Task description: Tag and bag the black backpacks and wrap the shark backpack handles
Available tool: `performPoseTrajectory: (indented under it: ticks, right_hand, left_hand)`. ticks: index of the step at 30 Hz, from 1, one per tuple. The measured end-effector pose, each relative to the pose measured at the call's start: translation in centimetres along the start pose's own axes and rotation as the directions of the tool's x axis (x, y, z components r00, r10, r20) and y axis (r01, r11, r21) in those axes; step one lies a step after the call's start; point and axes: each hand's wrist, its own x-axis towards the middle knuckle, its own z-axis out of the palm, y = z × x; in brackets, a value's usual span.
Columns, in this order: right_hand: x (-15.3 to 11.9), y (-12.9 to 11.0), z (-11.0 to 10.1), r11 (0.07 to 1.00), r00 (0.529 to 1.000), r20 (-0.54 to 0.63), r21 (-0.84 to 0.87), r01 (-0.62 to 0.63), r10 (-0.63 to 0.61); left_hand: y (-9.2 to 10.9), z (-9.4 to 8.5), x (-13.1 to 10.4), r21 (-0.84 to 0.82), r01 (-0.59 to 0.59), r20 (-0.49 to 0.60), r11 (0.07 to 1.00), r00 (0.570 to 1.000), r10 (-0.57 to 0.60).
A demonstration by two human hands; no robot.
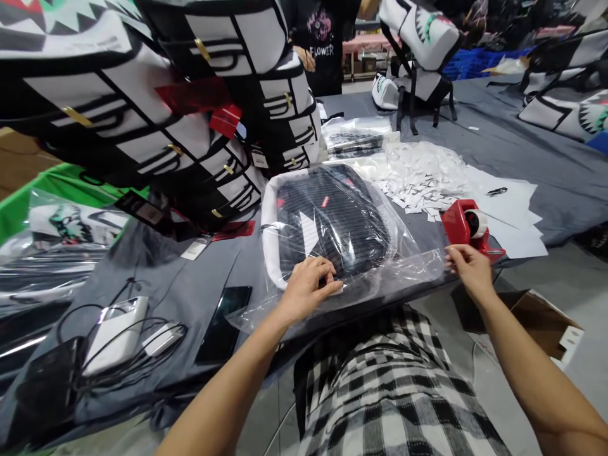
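A black bag with white edges [332,221] lies in a clear plastic sleeve at the table's front edge. My left hand [313,283] rests on the sleeve's near side, its fingers curled; whether they pinch the plastic is too small to tell. Beside the sleeve's right end, my right hand [468,265] has thumb and forefinger pressed together, and what is between them cannot be made out. Just behind that hand stands a red tape dispenser [464,221] with a roll of tape.
Stacked black and white bags [156,120] rise at the left. A phone [223,324], a white power bank [116,334] and cables lie front left. White slips [427,174] and paper sheets [517,221] are at right. A person [323,44] stands across the table.
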Motion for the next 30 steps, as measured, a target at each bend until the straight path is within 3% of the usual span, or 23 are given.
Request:
performPoseTrajectory:
  ticks: [2, 5, 6, 8, 11, 14, 24, 30]
  right_hand:
    - [1.4, 0.2, -3.1, 0.992, 0.978, -0.189, -0.101, 0.07, -0.088]
    - [3.7, 0.3, -7.3, 0.941, 0.868, -0.444, -0.332, 0.072, -0.223]
    - [4.2, 0.3, -8.3, 0.925, 0.855, -0.47, -0.38, 0.027, -0.218]
    - [4.8, 0.1, -9.5, 0.918, 0.892, -0.437, -0.389, -0.075, -0.113]
    - [5.1, 0.3, -9.3, 0.934, 0.951, -0.305, -0.32, -0.159, 0.057]
    - [5.2, 1.1, -8.2, 0.944, 0.958, -0.272, -0.286, -0.167, 0.087]
    - [4.9, 2.3, -7.6, 0.946, 0.936, -0.346, -0.277, -0.17, 0.067]
    - [4.0, 1.1, -7.0, 0.941, 0.928, -0.372, -0.315, -0.128, 0.002]
  left_hand:
    - [0.2, -0.1, 0.1, 0.019, 0.014, 0.014, 1.0, 1.0, -0.014]
    - [0.4, -0.3, 0.1, 0.034, 0.018, 0.037, 0.999, 0.999, -0.019]
    - [0.4, -0.2, 0.1, 0.032, 0.01, 0.035, 0.999, 0.999, -0.011]
    - [0.0, -0.1, 0.1, 0.022, -0.013, 0.019, 1.0, 1.0, 0.012]
    - [-0.9, 0.2, 0.3, 0.012, -0.027, -0.004, 1.0, 1.0, 0.027]
    - [-1.1, 0.3, 0.4, 0.004, -0.019, -0.003, 1.0, 1.0, 0.019]
    - [-0.6, 0.2, 0.5, 0.022, 0.037, 0.006, 0.999, 0.999, -0.037]
    - [-0.6, 0.2, 0.7, 0.009, 0.028, 0.005, 1.0, 1.0, -0.028]
